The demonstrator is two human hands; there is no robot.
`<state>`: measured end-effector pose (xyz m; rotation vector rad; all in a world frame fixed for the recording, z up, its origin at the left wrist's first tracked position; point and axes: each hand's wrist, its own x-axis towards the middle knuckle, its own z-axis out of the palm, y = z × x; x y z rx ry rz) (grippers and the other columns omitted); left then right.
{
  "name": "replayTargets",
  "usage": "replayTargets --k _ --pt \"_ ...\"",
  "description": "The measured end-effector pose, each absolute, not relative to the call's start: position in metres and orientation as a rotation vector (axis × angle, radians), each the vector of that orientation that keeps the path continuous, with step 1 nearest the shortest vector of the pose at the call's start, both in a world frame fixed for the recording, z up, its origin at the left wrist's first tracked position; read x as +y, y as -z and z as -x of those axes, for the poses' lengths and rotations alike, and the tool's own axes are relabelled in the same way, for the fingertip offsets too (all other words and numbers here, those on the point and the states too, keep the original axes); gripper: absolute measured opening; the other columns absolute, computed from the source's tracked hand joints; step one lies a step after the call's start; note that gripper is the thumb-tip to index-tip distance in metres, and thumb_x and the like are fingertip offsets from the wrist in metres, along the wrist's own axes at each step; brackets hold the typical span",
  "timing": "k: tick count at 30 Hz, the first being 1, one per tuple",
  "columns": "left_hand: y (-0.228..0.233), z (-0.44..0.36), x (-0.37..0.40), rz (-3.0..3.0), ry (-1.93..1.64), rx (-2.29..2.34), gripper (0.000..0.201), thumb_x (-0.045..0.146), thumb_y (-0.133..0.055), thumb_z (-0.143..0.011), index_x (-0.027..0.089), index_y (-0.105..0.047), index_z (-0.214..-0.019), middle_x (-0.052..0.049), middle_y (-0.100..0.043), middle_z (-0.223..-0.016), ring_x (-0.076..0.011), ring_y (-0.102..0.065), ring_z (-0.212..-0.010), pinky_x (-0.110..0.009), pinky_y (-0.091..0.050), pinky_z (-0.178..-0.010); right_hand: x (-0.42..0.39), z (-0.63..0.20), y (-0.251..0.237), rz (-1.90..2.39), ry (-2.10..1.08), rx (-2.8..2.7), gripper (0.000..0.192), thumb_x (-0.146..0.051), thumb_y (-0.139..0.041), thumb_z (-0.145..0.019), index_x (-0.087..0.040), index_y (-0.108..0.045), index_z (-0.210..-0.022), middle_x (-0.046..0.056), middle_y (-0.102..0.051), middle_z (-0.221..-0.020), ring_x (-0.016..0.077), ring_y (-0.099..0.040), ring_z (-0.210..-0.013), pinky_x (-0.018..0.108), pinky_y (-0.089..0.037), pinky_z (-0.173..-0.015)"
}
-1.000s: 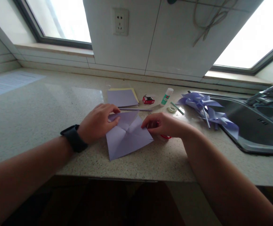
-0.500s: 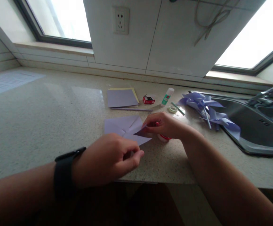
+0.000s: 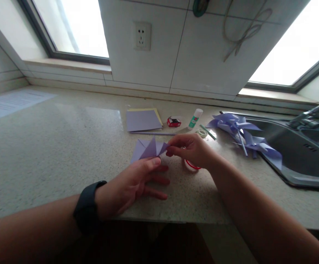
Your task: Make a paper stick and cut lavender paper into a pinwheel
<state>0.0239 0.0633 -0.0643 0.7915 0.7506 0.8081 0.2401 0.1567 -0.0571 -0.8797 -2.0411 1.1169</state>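
Note:
A purple sheet of paper [image 3: 144,148] with cut flaps lies between my hands, one flap standing up in a point. My right hand [image 3: 192,146] pinches a corner of it between thumb and fingertips. At the near edge, the thumb of my left hand [image 3: 129,183] presses on the paper, gripping it from below the flaps, while its other fingers stretch out to the right. Under my right hand shows a red loop [image 3: 193,165], perhaps a scissors handle; the rest is hidden. A purple stick [image 3: 151,133] lies just beyond the sheet.
Behind are stacked purple and yellow sheets [image 3: 143,120], a small red box [image 3: 173,121], a glue stick [image 3: 195,119], a tape roll [image 3: 202,133] and a green stick [image 3: 207,132]. Purple paper pinwheels [image 3: 235,126] lie by the sink [image 3: 299,161]. Printed paper [image 3: 13,102] is far left.
My left hand has turned palm inward, its fingers opening out, and its thumb now presses the paper. A flap has been lifted upright as my right hand keeps its pinch.

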Motion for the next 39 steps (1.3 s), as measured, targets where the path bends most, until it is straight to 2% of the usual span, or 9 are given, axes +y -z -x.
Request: replayTargets --k 7,12,14,17,20,26,29,34,39 --pt "0.057 -0.023 0.074 -0.65 -1.023 0.746 0.025 0.027 -0.068 -0.091 0.013 -0.07 -0.111 -0.013 -0.067 -0.122 -0.0236 -0.066 -0.106 -0.033 -0.058 -0.086 0.155 -0.236 0.062 0.791 -0.855 -2.026 0.015 -0.029 -0.078 -0.082 -0.018 -0.076 -0.092 0.003 -0.076 -0.08 0.0116 -0.066 -0.068 0.024 -0.053 -0.063" --pt "0.061 -0.024 0.078 -0.558 -1.066 0.798 0.012 0.023 -0.065 -0.095 0.016 -0.071 -0.101 -0.004 -0.069 -0.099 -0.0143 -0.066 -0.084 -0.025 -0.057 -0.072 0.149 -0.23 0.061 0.647 -0.823 -2.085 0.017 -0.027 -0.081 -0.081 -0.019 -0.075 -0.093 0.002 -0.076 -0.084 0.012 -0.068 -0.069 0.025 -0.056 -0.064" --pt "0.062 -0.024 0.079 -0.58 -1.095 0.801 0.012 0.023 -0.067 -0.094 0.016 -0.07 -0.104 -0.003 -0.069 -0.096 -0.0115 -0.065 -0.078 -0.022 -0.056 -0.068 0.146 -0.228 0.06 0.569 -0.813 -2.136 0.018 -0.025 -0.081 -0.081 -0.019 -0.074 -0.096 0.002 -0.076 -0.086 0.0126 -0.069 -0.072 0.025 -0.058 -0.066" --pt "0.065 -0.025 0.081 -0.634 -1.144 0.818 0.017 0.017 -0.07 -0.091 0.016 -0.069 -0.108 -0.004 -0.07 -0.1 -0.0106 -0.065 -0.079 -0.021 -0.055 -0.07 0.143 -0.226 0.057 0.495 -0.751 -2.203 0.019 -0.023 -0.081 -0.081 -0.019 -0.074 -0.098 0.002 -0.075 -0.088 0.0124 -0.069 -0.075 0.025 -0.058 -0.069" --pt "0.068 -0.024 0.085 -0.676 -1.216 0.812 0.016 0.013 -0.074 -0.086 0.016 -0.069 -0.1 -0.003 -0.07 -0.101 -0.0118 -0.066 -0.085 -0.022 -0.057 -0.076 0.142 -0.225 0.057 0.468 -0.699 -2.253 0.017 -0.023 -0.08 -0.083 -0.019 -0.074 -0.098 0.003 -0.075 -0.089 0.0127 -0.068 -0.077 0.025 -0.058 -0.071" --pt "0.073 -0.024 0.088 -0.692 -1.297 0.819 0.014 0.015 -0.08 -0.079 0.015 -0.068 -0.087 -0.001 -0.071 -0.091 -0.0127 -0.068 -0.082 -0.022 -0.057 -0.073 0.14 -0.218 0.06 0.464 -0.667 -2.252 0.01 -0.02 -0.075 -0.088 -0.017 -0.075 -0.097 0.003 -0.074 -0.084 0.0122 -0.068 -0.072 0.024 -0.056 -0.066" --pt "0.071 -0.024 0.089 -0.682 -1.297 0.813 0.015 0.014 -0.08 -0.078 0.015 -0.069 -0.088 -0.002 -0.07 -0.091 -0.0126 -0.068 -0.081 -0.022 -0.058 -0.073 0.139 -0.216 0.06 0.464 -0.675 -2.245 0.008 -0.02 -0.075 -0.088 -0.016 -0.076 -0.094 0.003 -0.072 -0.082 0.0114 -0.066 -0.071 0.023 -0.054 -0.066" --pt "0.07 -0.024 0.089 -0.719 -1.284 0.869 0.015 0.015 -0.081 -0.077 0.014 -0.07 -0.087 0.0 -0.068 -0.084 -0.0092 -0.064 -0.067 -0.02 -0.056 -0.063 0.139 -0.216 0.06 0.526 -0.693 -2.235 0.007 -0.022 -0.072 -0.09 -0.015 -0.075 -0.091 0.003 -0.071 -0.081 0.0115 -0.065 -0.072 0.024 -0.051 -0.066" --pt "0.074 -0.021 0.09 -0.798 -1.291 0.891 0.015 0.017 -0.08 -0.078 0.014 -0.07 -0.088 -0.001 -0.068 -0.087 -0.0108 -0.064 -0.071 -0.022 -0.057 -0.066 0.139 -0.215 0.06 0.606 -0.754 -2.203 0.009 -0.025 -0.071 -0.091 -0.017 -0.075 -0.09 0.002 -0.069 -0.081 0.0126 -0.063 -0.073 0.025 -0.049 -0.064"
